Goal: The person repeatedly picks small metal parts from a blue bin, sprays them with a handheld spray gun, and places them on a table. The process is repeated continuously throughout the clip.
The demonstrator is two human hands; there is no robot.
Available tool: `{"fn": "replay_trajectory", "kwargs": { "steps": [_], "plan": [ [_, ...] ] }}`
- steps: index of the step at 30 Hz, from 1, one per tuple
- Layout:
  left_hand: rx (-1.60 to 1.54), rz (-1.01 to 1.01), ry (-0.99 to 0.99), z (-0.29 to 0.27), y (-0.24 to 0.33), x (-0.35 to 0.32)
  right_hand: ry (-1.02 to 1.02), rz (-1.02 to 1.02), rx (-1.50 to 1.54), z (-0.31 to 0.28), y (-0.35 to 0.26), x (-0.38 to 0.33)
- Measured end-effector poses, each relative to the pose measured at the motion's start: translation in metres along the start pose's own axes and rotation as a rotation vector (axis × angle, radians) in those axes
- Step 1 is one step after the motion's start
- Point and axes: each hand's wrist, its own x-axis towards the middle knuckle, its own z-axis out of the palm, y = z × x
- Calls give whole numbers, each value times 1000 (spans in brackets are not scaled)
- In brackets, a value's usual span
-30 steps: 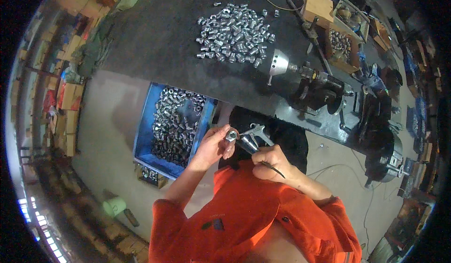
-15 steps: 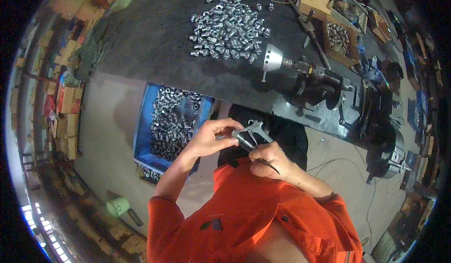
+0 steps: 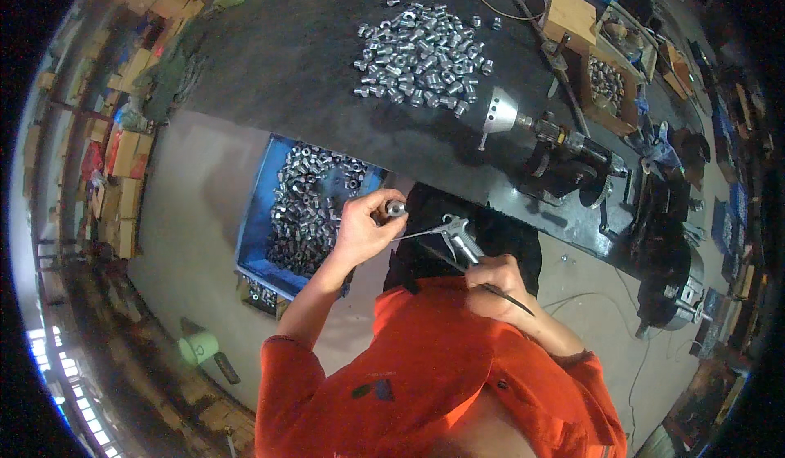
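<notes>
My left hand (image 3: 364,229) pinches a shiny metal fitting (image 3: 396,208) between thumb and fingers, its round bore turned up toward me. In my right hand (image 3: 495,286) is a silver air blow gun (image 3: 460,235), gripped low on its handle, with a dark hose (image 3: 511,301) trailing from the fist. The gun's thin nozzle reaches left to just below the fitting, near my left thumb; whether it touches the hand is unclear. Left of that hand, a blue bin (image 3: 252,213) holds many similar metal fittings (image 3: 307,213).
A heap of like fittings (image 3: 421,57) lies on the dark workbench (image 3: 270,57). Right of it sits a geared machine fixture with a silver conical head (image 3: 501,110). Farther right are cardboard boxes (image 3: 570,20) and a chuck (image 3: 683,294). Shelving lines the left side.
The fitting has tipped so its bore shows. My right hand has moved right and down with the blow gun, away from my left hand, and the nozzle has come into view.
</notes>
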Motion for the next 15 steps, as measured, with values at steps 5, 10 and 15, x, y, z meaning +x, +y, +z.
{"fn": "replay_trajectory", "kwargs": {
  "steps": [5,10,15],
  "plan": [
    [328,126,86,3,-1,-2,149,-168,-42,-6,-14,4],
    [344,187,82,8,3,-1,214,-179,-66,2,-11,11],
    [433,206,52,12,7,-6,108,-146,-24,7,-2,27]
  ]
}}
